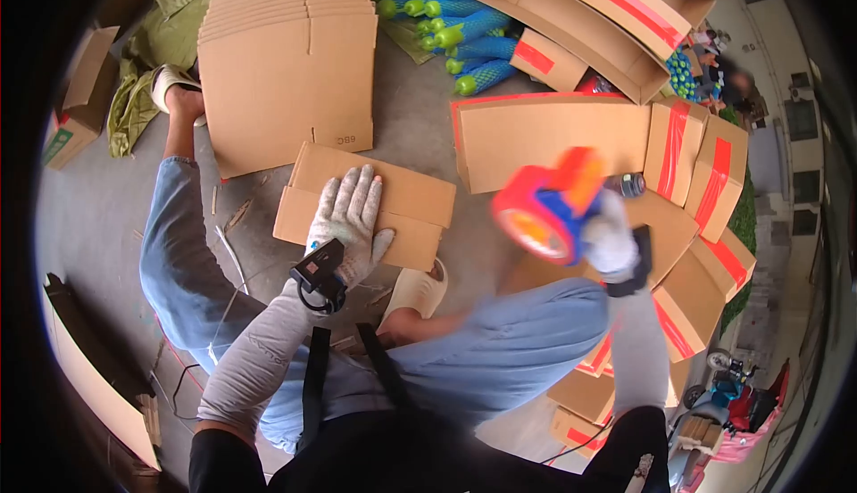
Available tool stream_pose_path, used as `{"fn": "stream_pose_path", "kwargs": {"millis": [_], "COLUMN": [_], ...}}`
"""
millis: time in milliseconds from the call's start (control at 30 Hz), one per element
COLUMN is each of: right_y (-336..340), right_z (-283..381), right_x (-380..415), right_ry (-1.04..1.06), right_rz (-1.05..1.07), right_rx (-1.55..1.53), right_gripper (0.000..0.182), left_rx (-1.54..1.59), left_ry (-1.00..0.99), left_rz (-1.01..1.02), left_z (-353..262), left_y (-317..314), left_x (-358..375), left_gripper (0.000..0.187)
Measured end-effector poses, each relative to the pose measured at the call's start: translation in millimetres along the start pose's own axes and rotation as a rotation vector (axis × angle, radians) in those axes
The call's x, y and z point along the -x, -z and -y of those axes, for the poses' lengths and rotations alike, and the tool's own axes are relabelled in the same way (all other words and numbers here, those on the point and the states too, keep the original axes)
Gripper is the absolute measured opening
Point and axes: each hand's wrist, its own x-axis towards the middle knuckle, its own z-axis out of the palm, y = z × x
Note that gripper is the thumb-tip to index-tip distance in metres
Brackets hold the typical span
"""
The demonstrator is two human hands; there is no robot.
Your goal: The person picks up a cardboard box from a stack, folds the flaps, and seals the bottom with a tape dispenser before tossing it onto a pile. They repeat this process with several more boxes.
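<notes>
My gloved left hand lies flat, fingers stretched, on a folded cardboard box in front of me. In my gloved right hand is a red and blue tape dispenser with an orange part on top, raised to the right of that box and not touching it. Motion blurs the dispenser and the hand. Beyond my left hand, a stack of flat cardboard sheets sits on the floor.
Red-taped boxes stand at the right, with long open cartons behind. Blue-netted green items lie at the top centre. My feet in light shoes are near the work. A cart is at the lower right.
</notes>
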Motion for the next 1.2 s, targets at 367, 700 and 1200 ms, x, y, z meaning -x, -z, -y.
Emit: {"fn": "stream_pose_path", "kwargs": {"millis": [367,700,1200], "right_y": [-100.9,-112.8,-122.6], "right_z": [-54.7,-42.3,-42.5], "right_x": [-98.3,-100.0,-107.1], "right_ry": [-0.257,-0.306,-0.281], "right_rz": [0.337,0.319,0.325], "right_rx": [0.152,0.112,0.375], "right_gripper": [0.067,0.06,0.042], "left_rx": [1.126,1.402,2.617], "left_ry": [0.307,0.268,0.694], "left_rz": [-0.002,-0.321,-0.489], "left_z": [16.6,-21.7,-14.3], "left_y": [11.4,28.9,26.9], "left_x": [20.8,15.0,-5.8], "left_gripper": [0.072,0.078,0.047]}}
